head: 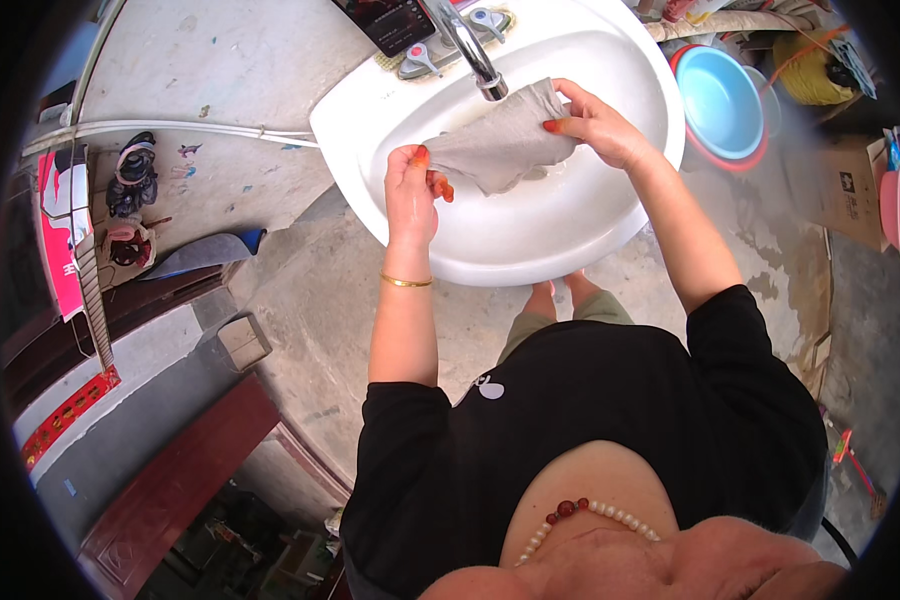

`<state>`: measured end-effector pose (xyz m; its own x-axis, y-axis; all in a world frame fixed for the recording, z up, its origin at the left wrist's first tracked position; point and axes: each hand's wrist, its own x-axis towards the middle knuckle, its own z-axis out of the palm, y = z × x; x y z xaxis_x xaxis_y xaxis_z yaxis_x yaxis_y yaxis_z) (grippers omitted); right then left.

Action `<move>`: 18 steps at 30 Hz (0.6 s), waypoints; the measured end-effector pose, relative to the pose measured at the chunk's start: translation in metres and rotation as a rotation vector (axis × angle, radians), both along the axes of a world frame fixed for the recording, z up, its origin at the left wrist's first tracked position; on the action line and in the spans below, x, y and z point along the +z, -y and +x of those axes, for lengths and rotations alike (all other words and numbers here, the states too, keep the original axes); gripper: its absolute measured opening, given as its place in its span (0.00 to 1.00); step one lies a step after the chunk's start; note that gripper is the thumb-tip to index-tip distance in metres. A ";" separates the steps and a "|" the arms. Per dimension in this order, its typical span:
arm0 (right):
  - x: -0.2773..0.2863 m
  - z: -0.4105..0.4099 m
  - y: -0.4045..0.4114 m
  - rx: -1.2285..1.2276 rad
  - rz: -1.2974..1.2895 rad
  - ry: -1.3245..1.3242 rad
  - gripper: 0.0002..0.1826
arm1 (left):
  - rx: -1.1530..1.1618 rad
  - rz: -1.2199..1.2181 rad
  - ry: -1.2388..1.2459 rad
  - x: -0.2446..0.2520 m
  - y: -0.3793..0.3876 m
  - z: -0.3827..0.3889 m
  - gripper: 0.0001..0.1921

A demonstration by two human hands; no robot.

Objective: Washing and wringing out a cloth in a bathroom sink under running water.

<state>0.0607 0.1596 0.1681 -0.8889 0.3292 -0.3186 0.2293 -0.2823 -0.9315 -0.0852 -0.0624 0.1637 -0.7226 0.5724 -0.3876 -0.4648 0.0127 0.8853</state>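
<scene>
A grey cloth (502,142) is stretched between my two hands over the white washbasin (517,274). My left hand (414,187) pinches its left end between thumb and fingers, and my right hand (596,124) grips its upper right corner. The chrome faucet spout (493,84) ends just above the cloth's top edge. Two tap handles, one with a red mark (418,54) and one with a blue mark (482,18), sit on the basin's back rim. Part of the basin's bowl is hidden under the cloth.
A phone (394,26) leans behind the taps. Light blue (722,101) and red plastic basins stand to the right of the washbasin, near a cardboard box (844,187) and a pink basin (898,214). White pipes (195,129) run along the wall at left.
</scene>
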 end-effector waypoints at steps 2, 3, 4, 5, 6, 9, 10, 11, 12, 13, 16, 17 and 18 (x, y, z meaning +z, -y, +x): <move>0.000 0.000 -0.008 0.117 0.145 0.050 0.20 | 0.009 -0.062 -0.161 -0.003 0.002 -0.008 0.07; 0.000 0.001 -0.009 0.120 0.144 0.049 0.20 | 0.020 -0.124 -0.322 -0.006 0.002 -0.011 0.07; 0.002 0.001 -0.011 0.168 0.282 0.135 0.17 | 0.068 -0.112 -0.396 -0.009 0.001 -0.013 0.06; 0.004 0.000 -0.012 0.217 0.419 0.220 0.13 | 0.072 -0.114 -0.397 -0.012 0.001 -0.015 0.06; 0.008 0.000 -0.014 0.217 0.420 0.221 0.13 | 0.098 -0.099 -0.427 -0.013 0.000 -0.015 0.06; 0.016 0.001 -0.018 0.261 0.393 0.364 0.07 | 0.160 -0.121 -0.358 -0.011 -0.002 -0.012 0.06; 0.014 0.004 -0.018 0.180 0.405 0.293 0.06 | 0.193 -0.157 -0.259 -0.008 -0.004 -0.010 0.07; 0.011 0.006 -0.017 0.098 0.416 0.221 0.06 | 0.191 -0.156 -0.257 -0.007 -0.007 -0.008 0.07; 0.008 0.008 -0.014 0.097 0.417 0.223 0.06 | 0.225 -0.130 -0.207 -0.006 -0.010 -0.006 0.08; 0.004 0.010 -0.011 0.051 0.188 0.130 0.06 | 0.258 -0.104 -0.156 -0.006 -0.013 -0.003 0.08; 0.010 0.010 0.001 -0.009 -0.194 -0.005 0.09 | 0.370 0.001 -0.102 -0.015 -0.019 -0.003 0.09; 0.013 0.007 0.005 -0.019 -0.348 -0.047 0.12 | 0.376 -0.001 -0.106 -0.033 -0.017 -0.008 0.09; 0.014 0.005 0.009 -0.008 -0.349 -0.050 0.12 | 0.397 -0.026 0.139 -0.059 -0.011 -0.013 0.11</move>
